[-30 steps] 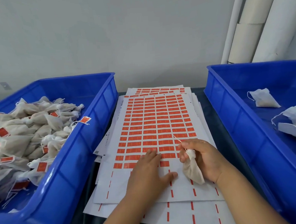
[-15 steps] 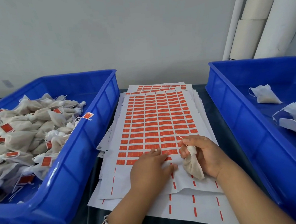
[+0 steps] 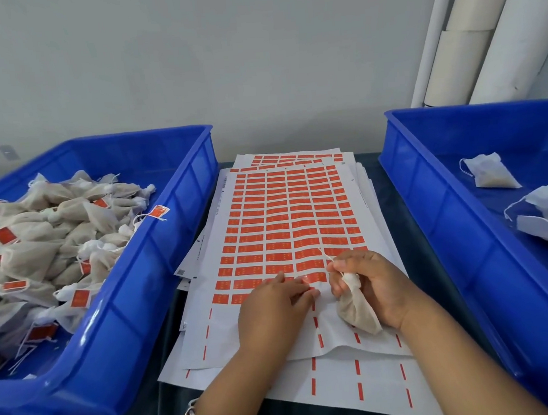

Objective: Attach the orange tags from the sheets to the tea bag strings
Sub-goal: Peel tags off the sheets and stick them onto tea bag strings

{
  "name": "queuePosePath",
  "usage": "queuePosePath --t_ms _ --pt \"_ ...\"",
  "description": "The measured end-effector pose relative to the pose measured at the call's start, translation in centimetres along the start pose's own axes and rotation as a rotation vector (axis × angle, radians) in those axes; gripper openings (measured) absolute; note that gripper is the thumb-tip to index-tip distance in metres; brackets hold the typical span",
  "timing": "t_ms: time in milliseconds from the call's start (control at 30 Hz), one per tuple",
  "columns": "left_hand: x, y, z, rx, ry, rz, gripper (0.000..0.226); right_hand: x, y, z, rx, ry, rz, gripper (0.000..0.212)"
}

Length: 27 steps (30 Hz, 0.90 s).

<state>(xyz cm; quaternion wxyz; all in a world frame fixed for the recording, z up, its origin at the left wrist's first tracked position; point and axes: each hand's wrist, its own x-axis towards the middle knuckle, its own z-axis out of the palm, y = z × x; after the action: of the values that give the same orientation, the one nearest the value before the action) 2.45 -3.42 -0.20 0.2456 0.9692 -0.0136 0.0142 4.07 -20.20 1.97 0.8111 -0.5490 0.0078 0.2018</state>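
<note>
Dark cloth-covered bench (image 3: 407, 230) against a pale wall, flanked by two blue bins (image 3: 177, 233), with a stack of sheets (image 3: 365, 327) running straight away from the body. Right hand (image 3: 378, 284) curled round a tea bag (image 3: 357, 308), bag hanging toward the wrist, neck pinched at the fingertips. String (image 3: 326, 256) rising from that pinch up and leftward, long axis slanting away over the nearest full rows. Left hand (image 3: 273, 308) pressed on the top sheet just left of the right, fingers (image 3: 300, 294) bent at the sheet's nearest orange tags (image 3: 315, 277), apparently lifting one, though too small to confirm. Tag lying between both hands, nearer the left fingertips, just below the string's free end. Tagged bags (image 3: 39, 253) heaped in the bin beyond the left hand.
</note>
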Motion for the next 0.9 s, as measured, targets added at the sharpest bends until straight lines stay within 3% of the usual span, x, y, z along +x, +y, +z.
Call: queuePosePath --t_ms 333,533,667,900 --pt "-0.24 0.79 -0.2 0.272 -0.004 0.196 0.036 -0.02 0.1 0.0 -0.018 0.011 -0.007 0.028" --pt "-0.2 0.34 0.07 0.208 0.039 0.176 0.035 -0.01 0.12 -0.01 -0.027 0.015 -0.018 0.034" --pt "-0.27 0.12 0.03 0.108 0.043 0.135 0.035 -0.02 0.02 0.03 -0.028 0.003 -0.019 0.024" --pt "0.1 0.38 0.07 0.141 0.05 0.099 0.035 0.04 0.11 0.13 -0.03 0.015 -0.024 0.028"
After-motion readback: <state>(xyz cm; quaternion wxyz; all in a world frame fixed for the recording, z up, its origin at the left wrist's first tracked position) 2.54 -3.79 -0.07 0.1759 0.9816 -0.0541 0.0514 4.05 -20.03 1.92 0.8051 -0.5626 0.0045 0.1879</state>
